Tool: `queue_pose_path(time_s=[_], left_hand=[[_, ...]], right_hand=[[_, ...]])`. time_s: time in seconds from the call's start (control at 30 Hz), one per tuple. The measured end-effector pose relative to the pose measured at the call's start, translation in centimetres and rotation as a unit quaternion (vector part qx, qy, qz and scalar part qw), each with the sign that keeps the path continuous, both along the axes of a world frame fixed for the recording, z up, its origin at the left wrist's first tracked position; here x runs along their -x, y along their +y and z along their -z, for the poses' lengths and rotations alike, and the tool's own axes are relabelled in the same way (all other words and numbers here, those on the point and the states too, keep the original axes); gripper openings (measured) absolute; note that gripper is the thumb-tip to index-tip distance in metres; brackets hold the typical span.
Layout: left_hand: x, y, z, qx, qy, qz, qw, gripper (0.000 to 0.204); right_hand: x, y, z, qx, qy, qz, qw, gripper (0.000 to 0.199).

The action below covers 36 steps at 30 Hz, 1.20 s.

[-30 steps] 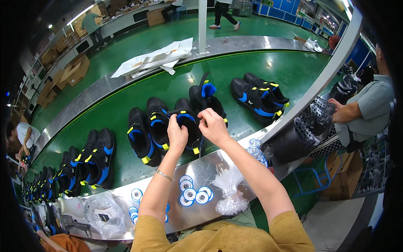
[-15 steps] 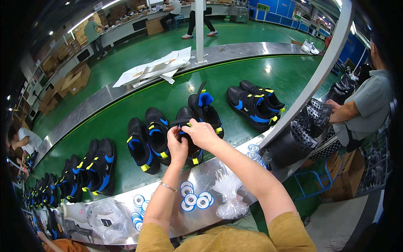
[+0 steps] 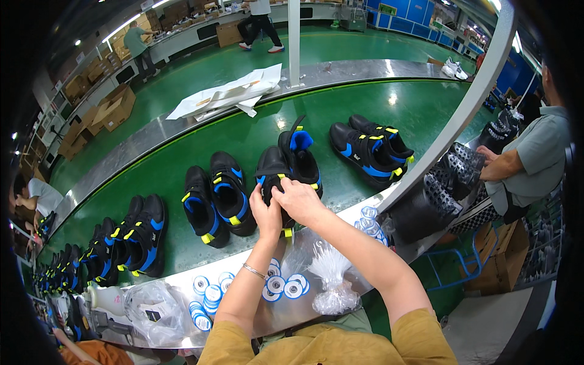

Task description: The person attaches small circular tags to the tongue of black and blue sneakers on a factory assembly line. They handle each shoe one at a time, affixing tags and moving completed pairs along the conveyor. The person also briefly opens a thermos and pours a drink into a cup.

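A black shoe with blue and yellow trim [image 3: 271,173] lies on the green conveyor belt [image 3: 255,134], heel toward me. My left hand [image 3: 266,214] and my right hand [image 3: 298,199] both grip its near end, fingers curled over the heel. Its partner shoe [image 3: 300,155] stands just right of it with the blue tongue raised. Another pair [image 3: 216,198] lies to the left, and a further pair [image 3: 371,149] to the right.
Round white-and-blue tape rolls [image 3: 281,285] and a clear plastic bag [image 3: 331,280] lie on the steel ledge near me. More pairs [image 3: 131,240] line the belt to the left. A seated person [image 3: 529,158] works at right beside a slanted pole [image 3: 456,115]. White paper [image 3: 228,94] lies beyond.
Both hands have drawn slightly nearer along the shoe, from its upper down to its heel end. The shoes have drifted a little with the belt.
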<state>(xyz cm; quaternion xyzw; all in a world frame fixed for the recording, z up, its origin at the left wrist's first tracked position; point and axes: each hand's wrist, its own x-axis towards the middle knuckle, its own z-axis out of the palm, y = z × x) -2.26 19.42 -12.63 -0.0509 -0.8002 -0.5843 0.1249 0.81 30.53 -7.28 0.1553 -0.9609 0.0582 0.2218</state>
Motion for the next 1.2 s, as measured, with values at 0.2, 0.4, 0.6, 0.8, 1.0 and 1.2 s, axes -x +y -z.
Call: queue_pose_path(time_s=[0.2,0.4,0.6,0.8,1.0,1.2], left_hand=[[1.1,-1.2,1.3,0.048,-0.035,0.179,0.982,0.066],[-0.2,-2.1,0.4,0.046,0.01,0.189,0.981,0.069],[-1.2,-1.6,0.0,0.105,0.084,0.162,0.978,0.07],[-2.5,-1.4,-1.1,0.193,0.107,0.128,0.967,0.068],[-2.3,-1.7,0.3,0.137,0.122,0.115,0.976,0.083],[-2.5,-1.9,0.1,0.118,0.137,0.107,0.978,0.084]], right_hand=[[-2.3,1.1,0.3,-0.025,0.015,0.026,0.999,0.039],[-5.1,2.8,-2.2,0.045,0.041,0.037,0.997,0.023],[-2.8,5.1,-3.2,0.184,0.056,0.082,0.978,0.017],[-1.8,4.8,-1.3,0.115,0.03,-0.006,0.993,0.025],[-2.7,2.6,-2.0,-0.001,-0.006,-0.008,1.0,0.043],[-2.2,2.0,-1.5,-0.085,0.011,-0.013,0.996,0.045]])
